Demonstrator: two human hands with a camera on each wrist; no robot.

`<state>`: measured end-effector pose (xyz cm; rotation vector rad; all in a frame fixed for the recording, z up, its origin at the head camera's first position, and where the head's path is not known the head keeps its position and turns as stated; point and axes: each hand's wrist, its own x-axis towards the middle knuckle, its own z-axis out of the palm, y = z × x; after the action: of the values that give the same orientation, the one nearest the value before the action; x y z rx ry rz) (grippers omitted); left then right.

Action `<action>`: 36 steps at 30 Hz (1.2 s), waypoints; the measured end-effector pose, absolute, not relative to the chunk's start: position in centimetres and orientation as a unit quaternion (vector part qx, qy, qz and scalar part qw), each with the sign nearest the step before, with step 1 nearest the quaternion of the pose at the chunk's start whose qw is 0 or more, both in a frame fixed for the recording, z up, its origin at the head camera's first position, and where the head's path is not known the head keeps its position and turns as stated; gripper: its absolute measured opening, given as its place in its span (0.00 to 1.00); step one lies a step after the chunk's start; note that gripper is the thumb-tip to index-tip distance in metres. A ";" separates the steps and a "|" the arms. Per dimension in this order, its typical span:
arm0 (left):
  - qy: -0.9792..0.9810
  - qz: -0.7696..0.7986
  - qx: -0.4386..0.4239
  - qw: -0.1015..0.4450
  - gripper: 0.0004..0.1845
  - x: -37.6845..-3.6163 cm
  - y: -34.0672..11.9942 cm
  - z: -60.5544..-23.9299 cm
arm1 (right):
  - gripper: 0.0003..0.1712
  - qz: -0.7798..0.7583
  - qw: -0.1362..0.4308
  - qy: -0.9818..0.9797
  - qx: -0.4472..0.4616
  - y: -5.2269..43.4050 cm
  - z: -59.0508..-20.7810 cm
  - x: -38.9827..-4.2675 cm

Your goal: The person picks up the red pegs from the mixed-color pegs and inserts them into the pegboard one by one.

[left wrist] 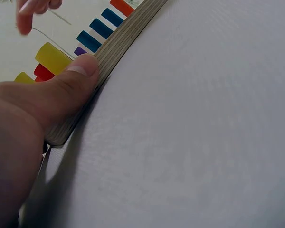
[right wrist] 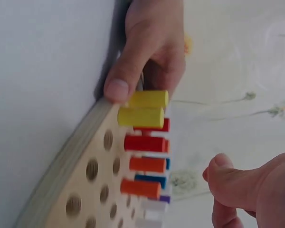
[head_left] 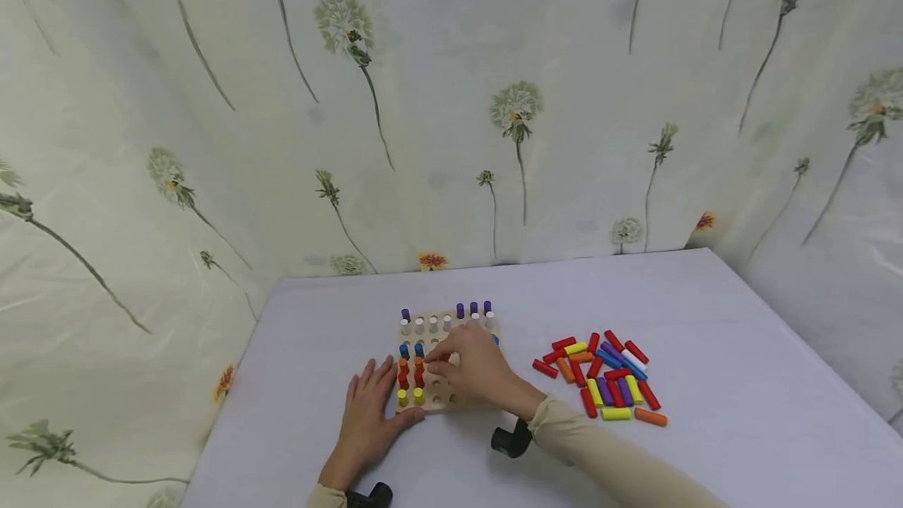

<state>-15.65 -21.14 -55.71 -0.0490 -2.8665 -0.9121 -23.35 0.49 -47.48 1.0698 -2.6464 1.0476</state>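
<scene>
Nearest was a black mount [head_left: 371,495] at the L wrist; another sat under the R wrist, by the R sleeve [head_left: 600,445]. L hand [head_left: 368,418] lay on the desk [head_left: 339,312] at the nr L corner of the board [head_left: 451,408], fingers spread wide, thumb pressed along the nr edge. Pegs stood upright in holes on the board, by colour, nr to far: yellow pegs [head_left: 419,397], red pegs [head_left: 419,378], then orange pegs [head_left: 404,365]. R hand [head_left: 476,363] hung over the board just beside the orange ones, thumb & index narrow, tips close; can't tell if they held a peg. Abt level w/ the board but well apart, to its R, loose pegs [head_left: 617,414] lay scattered in mixed colours, mostly red. Farther up the board came blue pegs [head_left: 404,351], white pegs [head_left: 419,326] &, along the far edge, purple pegs [head_left: 460,310]. Behind the desk hung a dandelion-print cloth [head_left: 423,139].
</scene>
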 end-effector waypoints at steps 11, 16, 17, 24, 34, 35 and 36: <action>-0.948 -0.312 -0.011 0.063 0.50 -16.0 -21.7 -55.5 | 0.06 0.275 0.069 -0.921 0.266 6.8 -44.8 -25.3; -0.949 -0.308 -0.003 0.063 0.50 -15.9 -21.6 -55.5 | 0.08 0.234 0.077 -0.939 0.239 9.1 -45.8 -26.3; -0.950 -0.307 -0.002 0.063 0.50 -15.9 -21.6 -55.6 | 0.08 0.227 0.073 -0.943 0.234 9.4 -46.1 -26.4; -0.950 -0.305 0.002 0.060 0.50 -15.8 -21.4 -55.8 | 0.11 0.170 0.054 -0.960 0.214 11.1 -48.7 -26.6; -0.952 -0.302 0.009 0.050 0.51 -15.9 -21.2 -56.1 | 0.08 0.163 0.045 -0.965 0.200 11.9 -51.5 -26.2; -0.952 -0.302 0.009 0.050 0.51 -15.9 -21.1 -56.1 | 0.08 0.165 0.049 -0.965 0.200 11.9 -51.7 -26.2; -0.952 -0.301 0.009 0.051 0.51 -15.9 -21.1 -56.1 | 0.08 0.167 0.053 -0.964 0.201 12.0 -51.8 -26.2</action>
<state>-15.86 -21.08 -56.06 0.0267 -2.8987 -0.9148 -26.21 11.97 -51.81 0.6105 -2.9302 0.5092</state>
